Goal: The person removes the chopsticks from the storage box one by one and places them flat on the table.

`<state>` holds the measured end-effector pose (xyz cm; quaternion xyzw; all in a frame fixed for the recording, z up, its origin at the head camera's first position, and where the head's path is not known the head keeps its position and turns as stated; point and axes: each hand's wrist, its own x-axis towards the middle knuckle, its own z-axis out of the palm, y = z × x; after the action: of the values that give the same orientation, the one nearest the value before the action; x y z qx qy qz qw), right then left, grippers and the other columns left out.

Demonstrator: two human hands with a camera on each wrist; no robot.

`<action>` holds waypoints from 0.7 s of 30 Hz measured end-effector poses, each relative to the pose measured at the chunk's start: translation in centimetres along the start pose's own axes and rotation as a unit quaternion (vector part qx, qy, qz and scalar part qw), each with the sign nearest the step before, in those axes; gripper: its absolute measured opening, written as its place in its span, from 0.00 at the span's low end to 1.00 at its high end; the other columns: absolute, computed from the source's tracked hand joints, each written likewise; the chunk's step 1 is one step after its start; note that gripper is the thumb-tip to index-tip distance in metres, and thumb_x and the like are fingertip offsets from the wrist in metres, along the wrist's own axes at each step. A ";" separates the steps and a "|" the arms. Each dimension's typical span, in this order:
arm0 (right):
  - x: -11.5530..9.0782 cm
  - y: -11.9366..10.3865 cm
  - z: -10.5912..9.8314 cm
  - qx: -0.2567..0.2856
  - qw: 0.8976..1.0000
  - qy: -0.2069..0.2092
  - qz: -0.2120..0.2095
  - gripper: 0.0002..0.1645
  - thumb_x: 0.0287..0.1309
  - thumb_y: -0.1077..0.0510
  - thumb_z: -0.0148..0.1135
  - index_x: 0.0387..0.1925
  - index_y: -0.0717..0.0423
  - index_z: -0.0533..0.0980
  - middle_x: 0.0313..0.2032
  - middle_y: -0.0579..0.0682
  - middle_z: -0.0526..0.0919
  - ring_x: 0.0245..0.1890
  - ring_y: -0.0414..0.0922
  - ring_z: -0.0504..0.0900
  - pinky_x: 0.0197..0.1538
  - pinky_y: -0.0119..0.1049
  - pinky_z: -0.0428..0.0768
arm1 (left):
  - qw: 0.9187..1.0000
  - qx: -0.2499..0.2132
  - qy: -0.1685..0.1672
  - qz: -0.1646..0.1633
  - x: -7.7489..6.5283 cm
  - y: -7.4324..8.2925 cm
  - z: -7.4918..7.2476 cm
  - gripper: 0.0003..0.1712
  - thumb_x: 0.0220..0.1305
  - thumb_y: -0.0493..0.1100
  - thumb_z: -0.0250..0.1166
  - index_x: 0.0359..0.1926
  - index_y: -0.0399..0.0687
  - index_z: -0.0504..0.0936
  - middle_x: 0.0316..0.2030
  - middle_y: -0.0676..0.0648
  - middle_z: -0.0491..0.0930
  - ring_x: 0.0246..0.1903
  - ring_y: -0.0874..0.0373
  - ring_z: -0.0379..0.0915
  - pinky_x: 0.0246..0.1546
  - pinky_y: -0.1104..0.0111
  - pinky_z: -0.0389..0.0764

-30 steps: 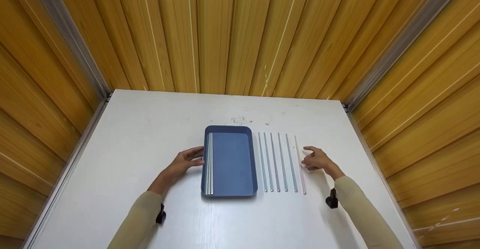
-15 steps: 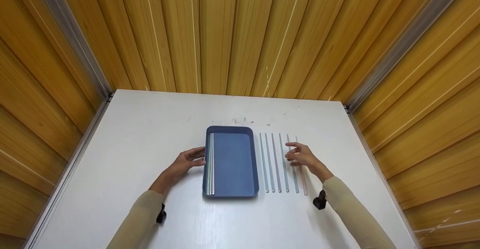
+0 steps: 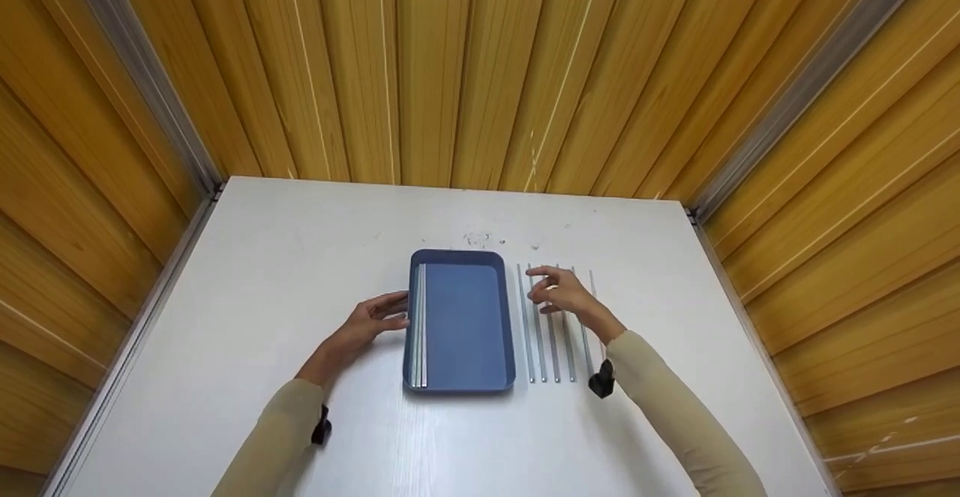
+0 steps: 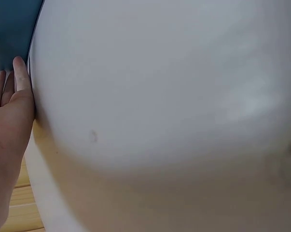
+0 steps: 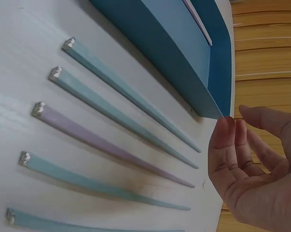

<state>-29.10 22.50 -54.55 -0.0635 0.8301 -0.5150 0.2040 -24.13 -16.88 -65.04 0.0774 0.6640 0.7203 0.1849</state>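
A blue rectangular tray [image 3: 469, 324] lies on the table with several pale chopsticks [image 3: 421, 332] along its left inner wall. My left hand [image 3: 365, 326] rests its fingers against the tray's outer left side. Right of the tray, several chopsticks [image 3: 526, 324] lie in a spaced row. Above the far part of this row hovers my right hand [image 3: 568, 293], fingers loosely bent and holding nothing. In the right wrist view, a pink chopstick [image 5: 87, 134] lies among light blue ones, silver ends towards me. My right hand and forearm hide parts of the row.
The white table [image 3: 315, 227] bears small dark marks beyond the tray. Wood-patterned walls [image 3: 427, 70] stand behind it and at both sides, with metal posts [image 3: 780, 122] at the corners.
My right hand has moved left across the row, from beside the rightmost chopstick to above those nearer the tray. The left hand, tray and chopsticks have stayed in place.
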 end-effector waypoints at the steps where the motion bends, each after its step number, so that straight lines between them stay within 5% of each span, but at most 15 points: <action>1: 0.3 -0.3 0.3 0.001 1.000 -0.004 -0.003 0.29 0.67 0.68 0.59 0.68 0.68 0.69 0.39 0.53 0.83 0.38 0.42 0.86 0.43 0.39 0.89 | 1.000 0.001 0.000 0.000 0.0 0.1 -0.1 0.40 0.66 0.35 0.69 0.76 0.38 0.64 0.72 0.33 0.68 0.74 0.42 0.63 0.67 0.66 0.73; 14: 3.4 -4.1 6.6 -0.040 0.995 -0.080 -0.036 0.30 0.65 0.69 0.59 0.68 0.67 0.70 0.42 0.60 0.86 0.47 0.60 0.87 0.54 0.59 0.84 | 1.000 0.001 0.010 0.004 -0.1 0.2 -0.3 0.40 0.66 0.36 0.70 0.75 0.38 0.64 0.72 0.34 0.68 0.73 0.42 0.64 0.67 0.65 0.74; 21: 4.4 -3.6 9.5 -0.033 0.992 -0.108 -0.062 0.31 0.60 0.73 0.57 0.66 0.74 0.69 0.44 0.72 0.85 0.47 0.67 0.86 0.52 0.56 0.85 | 1.000 0.006 0.008 0.003 0.2 -0.3 0.2 0.40 0.66 0.37 0.70 0.75 0.39 0.64 0.71 0.35 0.69 0.73 0.43 0.65 0.70 0.62 0.72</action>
<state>-29.57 11.55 -56.27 -0.1770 0.8142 -0.4891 0.2578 -24.20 -16.64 -65.37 0.0748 0.6700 0.7172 0.1764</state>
